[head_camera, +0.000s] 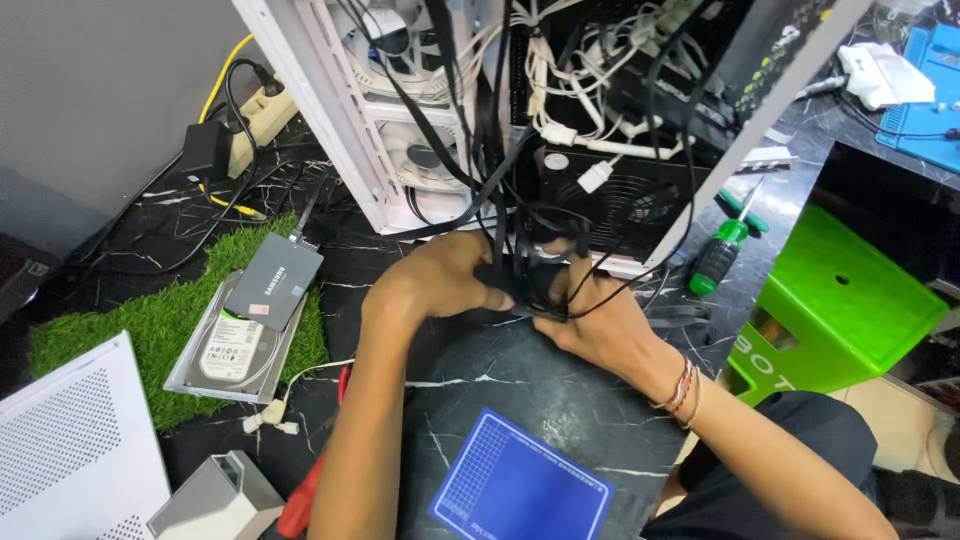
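Blue gridded rectangular mat (520, 490) lies nearest, on black marble tabletop (520, 390). Left hand (440, 285) and right hand (600, 320) both clench bundle of black cables (530, 265), just below open white computer case (420, 120).

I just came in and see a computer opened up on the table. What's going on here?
A person has both hands in a bundle of black cables hanging from an open white computer case. The left hand and right hand each have a grip on the bundle. A green screwdriver lies to the right, two drives to the left.
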